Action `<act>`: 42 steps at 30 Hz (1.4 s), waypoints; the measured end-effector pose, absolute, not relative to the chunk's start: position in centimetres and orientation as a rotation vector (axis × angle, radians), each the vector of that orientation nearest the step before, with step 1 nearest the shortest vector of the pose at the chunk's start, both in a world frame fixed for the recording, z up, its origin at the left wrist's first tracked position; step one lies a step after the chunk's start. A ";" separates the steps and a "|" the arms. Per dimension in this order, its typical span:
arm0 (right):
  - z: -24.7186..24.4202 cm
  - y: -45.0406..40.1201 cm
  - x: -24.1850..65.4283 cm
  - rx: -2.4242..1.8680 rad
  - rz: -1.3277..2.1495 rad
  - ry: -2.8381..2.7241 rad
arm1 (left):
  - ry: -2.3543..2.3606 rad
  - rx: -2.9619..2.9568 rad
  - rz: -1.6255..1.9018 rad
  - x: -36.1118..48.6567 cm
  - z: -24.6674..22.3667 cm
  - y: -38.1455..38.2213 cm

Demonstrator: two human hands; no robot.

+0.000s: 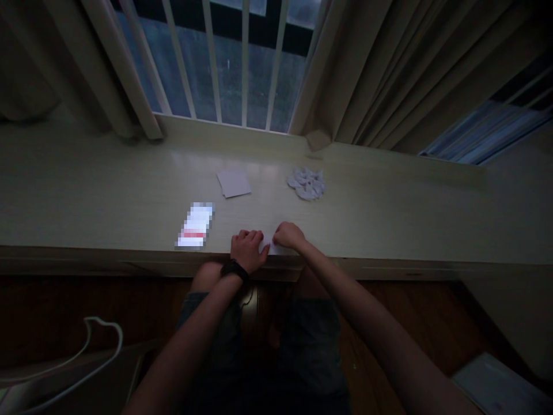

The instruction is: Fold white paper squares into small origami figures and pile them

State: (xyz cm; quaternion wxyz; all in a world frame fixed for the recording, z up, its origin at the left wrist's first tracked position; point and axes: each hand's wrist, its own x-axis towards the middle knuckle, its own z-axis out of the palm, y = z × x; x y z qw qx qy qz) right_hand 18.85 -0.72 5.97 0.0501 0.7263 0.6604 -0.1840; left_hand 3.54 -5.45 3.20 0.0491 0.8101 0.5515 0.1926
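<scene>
A small piece of white paper (272,246) lies at the front edge of the pale sill, between my two hands and partly hidden by them. My left hand (249,251), with a dark watch on the wrist, presses on its left side, fingers bent and thumb over the paper. On the other side, my right hand (288,236) is closed, its fingertips pinching the paper's right part. Farther back sits a short stack of square paper sheets (234,183), slightly fanned. To its right is a cluster of folded white paper pieces (306,184).
A lit phone (196,226), blurred out, lies left of my hands on the wide sill (389,213). Behind are a barred window (233,69) and beige curtains (367,75). Below the edge are my knees, and a white curved frame (103,323) stands at lower left.
</scene>
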 end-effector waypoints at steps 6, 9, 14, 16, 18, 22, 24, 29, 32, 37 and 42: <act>6.1 -4.4 21.4 2.177 -0.517 2.028 | 1.631 2.495 0.627 3.4 3.0 -5.5; 5.8 -6.0 21.9 2.159 -0.489 2.124 | 1.632 2.508 0.628 3.5 2.9 -5.6; 4.3 -8.5 20.6 2.221 -0.266 2.587 | 1.670 2.526 0.618 3.9 3.1 -5.7; 3.5 -9.0 20.0 2.122 -0.245 2.758 | 1.661 2.543 0.608 3.9 3.3 -5.9; 2.9 -8.8 19.6 2.034 -0.229 2.823 | 1.637 2.562 0.612 3.7 3.5 -6.2; 2.6 -6.6 20.1 1.949 -0.206 2.779 | 1.502 2.620 0.629 2.9 3.7 -6.9; 2.9 -5.3 20.5 1.883 -0.220 2.759 | 1.401 2.654 0.612 2.6 3.7 -7.1; 3.6 -5.1 21.1 1.859 -0.261 2.885 | 1.362 2.667 0.612 2.4 3.8 -7.3; 3.0 -6.8 21.4 1.788 -0.318 3.004 | 1.388 2.652 0.631 2.7 3.7 -7.5; 1.7 -9.0 22.5 1.705 -0.396 3.017 | 1.347 2.663 0.629 2.8 3.5 -7.5; 1.3 -9.0 23.6 1.670 -0.362 3.030 | 1.240 2.750 0.554 2.3 3.2 -6.9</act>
